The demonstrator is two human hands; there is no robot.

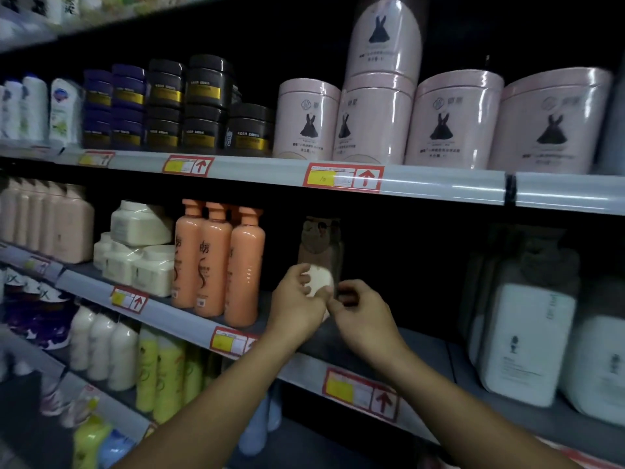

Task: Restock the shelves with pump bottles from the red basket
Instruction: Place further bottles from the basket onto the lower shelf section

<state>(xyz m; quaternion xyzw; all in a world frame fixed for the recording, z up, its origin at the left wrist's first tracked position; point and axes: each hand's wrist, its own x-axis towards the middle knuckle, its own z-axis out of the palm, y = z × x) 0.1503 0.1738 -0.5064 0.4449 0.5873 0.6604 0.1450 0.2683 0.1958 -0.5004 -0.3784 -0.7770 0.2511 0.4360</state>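
I see my left hand [297, 299] gripping a pale cap [318, 279] at centre, my right hand [358, 309] touching it. Orange pump bottles [216, 262] stand at nine o'clock on the middle shelf [189, 321].

A pump bottle [321, 252] stands upright on the middle shelf [338, 343], at about six o'clock from the pink tubs above and three o'clock from the row of orange pump bottles [216, 262], with a gap between them. It is brownish and dim, blurred, with a pale picture near its top. A cream-white rounded part [318, 280] sits at its lower front, between the curled fingers of the left hand [297, 306]. The right hand [362, 316], at three o'clock, pinches just beside it.
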